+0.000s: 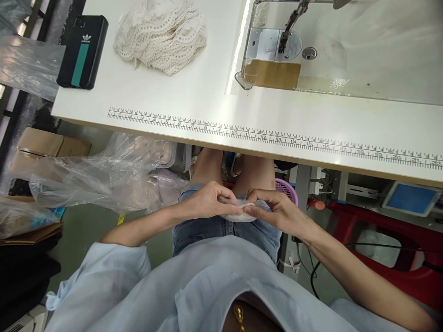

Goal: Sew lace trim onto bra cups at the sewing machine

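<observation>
Over my lap, below the table edge, both hands hold one small whitish piece of thin, sheer-looking material (238,216); its exact kind I cannot make out. My left hand (212,201) is closed on its left side, thumb lying along the top. On the right side, my right hand (273,210) pinches it between thumb and index finger. The fingertips of the two hands are close together, with a pale ridge of the material between them. The part under the fingers is hidden.
On the white table (194,99) lie a heap of cream eyelet lace (166,39) and a black phone (82,51). A sewing machine (284,44) stands at the right. Plastic bags (93,180) and a cardboard box (44,145) are left; a red stool (346,221) is right.
</observation>
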Tool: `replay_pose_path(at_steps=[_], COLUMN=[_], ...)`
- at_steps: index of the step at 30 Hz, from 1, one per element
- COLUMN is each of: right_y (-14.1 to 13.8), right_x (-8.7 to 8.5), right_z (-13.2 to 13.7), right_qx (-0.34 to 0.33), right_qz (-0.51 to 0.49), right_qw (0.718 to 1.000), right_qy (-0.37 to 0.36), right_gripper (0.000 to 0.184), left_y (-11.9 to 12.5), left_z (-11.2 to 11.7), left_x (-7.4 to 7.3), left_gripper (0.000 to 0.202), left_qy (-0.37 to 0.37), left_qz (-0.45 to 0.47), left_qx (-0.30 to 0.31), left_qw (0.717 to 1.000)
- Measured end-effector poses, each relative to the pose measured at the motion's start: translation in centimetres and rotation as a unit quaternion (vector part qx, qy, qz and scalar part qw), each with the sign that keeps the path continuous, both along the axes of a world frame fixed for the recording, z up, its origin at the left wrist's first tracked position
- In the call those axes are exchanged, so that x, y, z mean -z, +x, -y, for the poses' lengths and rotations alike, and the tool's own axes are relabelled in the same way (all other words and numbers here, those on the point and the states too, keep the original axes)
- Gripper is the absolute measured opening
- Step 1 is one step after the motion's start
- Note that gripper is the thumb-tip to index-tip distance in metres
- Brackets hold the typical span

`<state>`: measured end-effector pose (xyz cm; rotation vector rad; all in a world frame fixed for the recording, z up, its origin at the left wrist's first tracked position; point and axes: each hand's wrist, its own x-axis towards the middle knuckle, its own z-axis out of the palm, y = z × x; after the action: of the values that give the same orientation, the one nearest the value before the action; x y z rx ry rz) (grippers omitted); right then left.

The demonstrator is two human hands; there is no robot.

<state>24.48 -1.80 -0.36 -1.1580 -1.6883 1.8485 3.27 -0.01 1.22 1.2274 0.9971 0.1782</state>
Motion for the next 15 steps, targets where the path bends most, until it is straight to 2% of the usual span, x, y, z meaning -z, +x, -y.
replay_pose_path(at_steps=[4, 8, 15], right_y=[-0.07, -0.20, -0.54], right_x=[-0.01, 0.01, -0.04], right_z=[-0.20, -0.30, -0.45], right_qx=[-0.002, -0.001, -0.008], right_qz=[-0.022, -0.031, 0.001], right_qw=[0.998, 0.997, 0.998], right_qy=[-0.052, -0.077, -0.057], right_gripper=[0.028, 0.026, 0.033], left_y=[-0.01, -0.06, 0.30], left_z=[-0.18, -0.34, -0.54], left_x=[0.13, 0.01, -0.04], left_gripper=[0.029, 0.031, 0.035], left_qy=[-0.040, -0.043, 0.000], left_qz=[0.014, 0.015, -0.020], left_qx=[0.007, 0.021, 0.063], left_qw=[0.999, 0.999, 0.998])
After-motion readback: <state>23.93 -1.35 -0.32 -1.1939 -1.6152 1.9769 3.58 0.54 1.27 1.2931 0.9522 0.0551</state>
